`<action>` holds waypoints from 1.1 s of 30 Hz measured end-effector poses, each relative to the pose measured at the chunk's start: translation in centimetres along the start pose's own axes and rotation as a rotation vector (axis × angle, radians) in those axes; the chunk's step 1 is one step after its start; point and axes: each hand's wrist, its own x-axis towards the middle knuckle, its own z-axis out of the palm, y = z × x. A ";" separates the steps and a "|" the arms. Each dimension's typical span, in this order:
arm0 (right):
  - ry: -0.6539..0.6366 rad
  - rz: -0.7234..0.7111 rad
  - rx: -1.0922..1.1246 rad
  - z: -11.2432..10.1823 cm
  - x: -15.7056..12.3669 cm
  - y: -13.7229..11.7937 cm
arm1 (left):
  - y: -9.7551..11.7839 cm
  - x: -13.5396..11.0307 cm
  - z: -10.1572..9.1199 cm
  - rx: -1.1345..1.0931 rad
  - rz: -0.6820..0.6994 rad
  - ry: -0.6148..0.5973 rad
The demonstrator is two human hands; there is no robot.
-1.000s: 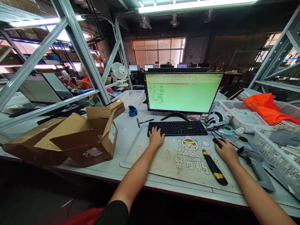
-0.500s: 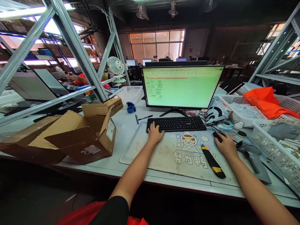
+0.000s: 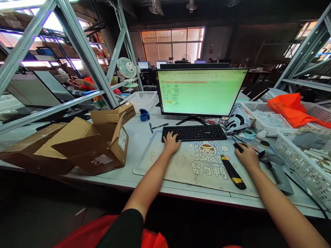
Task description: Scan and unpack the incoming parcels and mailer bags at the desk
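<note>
My left hand (image 3: 171, 142) rests with its fingers spread flat on the left end of a black keyboard (image 3: 195, 132). Over a black mouse (image 3: 238, 147) at the right lies my right hand (image 3: 247, 155), fingers curved round it. Both sit on a worn desk mat (image 3: 196, 165) with a cartoon print. Behind the keyboard a monitor (image 3: 201, 92) shows a green spreadsheet. A black and yellow utility knife (image 3: 232, 171) lies on the mat between my hands. To the right of my right hand lies a grey handheld scanner (image 3: 275, 168).
Opened cardboard boxes (image 3: 85, 144) lie on the table at the left. A pen (image 3: 159, 126) and a blue tape holder (image 3: 143, 115) lie behind the mat. White baskets (image 3: 302, 156) and an orange cloth (image 3: 292, 108) fill the right. Another person sits beyond the left shelving (image 3: 85, 55).
The view has tilted slightly; both hands stay on the keyboard and the mouse with hardly any movement.
</note>
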 end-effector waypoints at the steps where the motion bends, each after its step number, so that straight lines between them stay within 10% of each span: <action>1: 0.005 -0.004 0.003 0.1 0.0 0.1 | 0.0 0.0 0.0 -0.002 0.000 0.000; 33: -0.093 0.176 -0.072 -2.4 0.3 -2.4 | 0.9 0.4 0.1 0.089 0.013 -0.052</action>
